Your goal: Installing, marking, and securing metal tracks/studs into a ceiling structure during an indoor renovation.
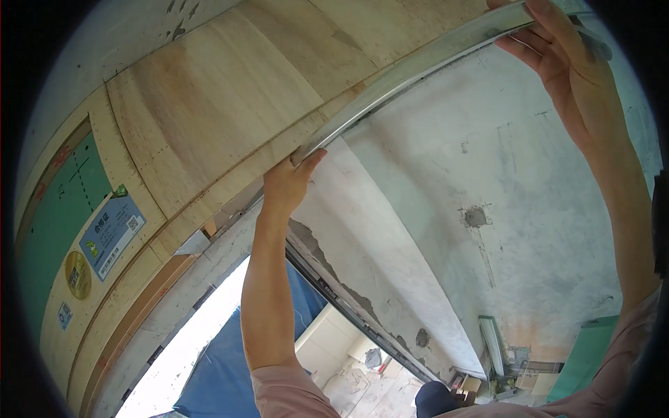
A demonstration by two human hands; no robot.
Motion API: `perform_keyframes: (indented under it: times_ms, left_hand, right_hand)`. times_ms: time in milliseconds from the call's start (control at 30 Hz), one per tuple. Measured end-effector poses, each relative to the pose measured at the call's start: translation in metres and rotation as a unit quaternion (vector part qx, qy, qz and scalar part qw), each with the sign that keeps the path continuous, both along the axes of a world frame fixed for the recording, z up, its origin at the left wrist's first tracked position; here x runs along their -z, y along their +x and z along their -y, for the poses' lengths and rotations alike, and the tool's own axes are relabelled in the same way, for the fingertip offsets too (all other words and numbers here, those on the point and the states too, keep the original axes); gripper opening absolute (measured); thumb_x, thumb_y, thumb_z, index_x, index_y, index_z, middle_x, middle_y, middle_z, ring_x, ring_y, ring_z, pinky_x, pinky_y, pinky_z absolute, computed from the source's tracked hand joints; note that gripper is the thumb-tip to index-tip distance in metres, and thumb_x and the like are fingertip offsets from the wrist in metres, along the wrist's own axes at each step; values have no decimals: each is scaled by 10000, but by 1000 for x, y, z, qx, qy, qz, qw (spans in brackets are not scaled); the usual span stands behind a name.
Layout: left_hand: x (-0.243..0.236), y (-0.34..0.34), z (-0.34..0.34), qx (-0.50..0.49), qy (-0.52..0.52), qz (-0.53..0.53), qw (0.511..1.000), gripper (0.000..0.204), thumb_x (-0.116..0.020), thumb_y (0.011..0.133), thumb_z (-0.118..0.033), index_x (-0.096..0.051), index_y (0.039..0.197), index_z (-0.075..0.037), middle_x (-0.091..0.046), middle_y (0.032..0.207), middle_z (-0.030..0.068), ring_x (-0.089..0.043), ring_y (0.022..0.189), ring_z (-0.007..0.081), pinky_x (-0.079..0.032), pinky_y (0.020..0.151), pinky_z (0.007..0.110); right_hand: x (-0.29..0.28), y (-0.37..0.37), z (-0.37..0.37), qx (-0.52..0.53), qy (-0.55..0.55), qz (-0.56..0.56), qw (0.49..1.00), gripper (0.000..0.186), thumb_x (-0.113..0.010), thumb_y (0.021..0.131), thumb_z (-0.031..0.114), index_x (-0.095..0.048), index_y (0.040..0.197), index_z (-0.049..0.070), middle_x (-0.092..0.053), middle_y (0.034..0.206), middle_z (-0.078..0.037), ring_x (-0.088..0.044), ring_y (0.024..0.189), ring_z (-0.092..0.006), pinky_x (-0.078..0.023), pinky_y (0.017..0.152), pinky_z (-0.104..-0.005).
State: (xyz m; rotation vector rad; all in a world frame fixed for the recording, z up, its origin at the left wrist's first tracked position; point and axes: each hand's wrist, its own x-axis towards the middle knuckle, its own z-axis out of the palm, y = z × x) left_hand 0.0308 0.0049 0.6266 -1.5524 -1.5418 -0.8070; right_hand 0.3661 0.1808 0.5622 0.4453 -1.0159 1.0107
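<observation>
A long, shiny metal strip point(397, 85) runs slantwise overhead, along the edge of the plywood panelling point(223, 90). My left hand point(287, 182) grips its lower left end, thumb on the near side and the other fingers mostly hidden. Up at the top right, my right hand point(568, 73) is closed around the strip's other part, with the thumb and fingers on either side of it. Both arms are raised. A blurred grey piece shows just beyond the right hand; I cannot make out what it is.
A green board point(73, 184) with a blue label point(111, 233) and a gold round sticker point(78, 275) is set in the wooden frame at left. Beyond are a grey plastered surface point(529, 202), a blue sheet point(230, 362) by a bright opening, and another green board point(585, 355).
</observation>
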Motion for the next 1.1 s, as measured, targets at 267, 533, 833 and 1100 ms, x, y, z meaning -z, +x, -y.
perform_keyframes:
  times_ms: [267, 533, 833, 1100]
  left_hand:
    - [1, 7, -3, -54, -12, 33, 998, 466, -749, 830, -357, -658, 1109, 5, -687, 1085, 139, -618, 1024, 257, -445, 932, 328]
    - [-5, -5, -2, -49, -2, -3, 999, 395, -773, 831, -229, -661, 1100, 38, -689, 1051, 90, -634, 946, 200, -460, 912, 322]
    - [-3, -2, -1, -65, -8, 27, 998, 418, -780, 816, -245, -662, 1109, 28, -674, 1113, 128, -619, 1021, 242, -451, 933, 337]
    - [-3, 2, -12, -75, -2, 0, 997, 431, -776, 823, -265, -665, 1098, 47, -674, 1117, 150, -619, 1041, 259, -453, 936, 342]
  right_hand:
    - [0, 2, -4, -10, 5, -4, 1000, 339, -706, 898, 307, -623, 1071, 27, -684, 951, -93, -685, 823, -172, -579, 819, -341]
    - [-2, 1, -12, -32, 96, -17, 995, 226, -732, 880, 302, -639, 894, 97, -601, 818, -24, -622, 747, -131, -547, 760, -300]
    - [22, 1, -15, 19, 85, 22, 996, 328, -674, 918, 372, -622, 946, 50, -628, 878, -56, -603, 866, -156, -490, 840, -357]
    - [132, -6, -61, 206, 14, 227, 952, 484, -541, 969, 451, -526, 1247, 55, -678, 1115, -140, -651, 1071, -213, -515, 921, -341]
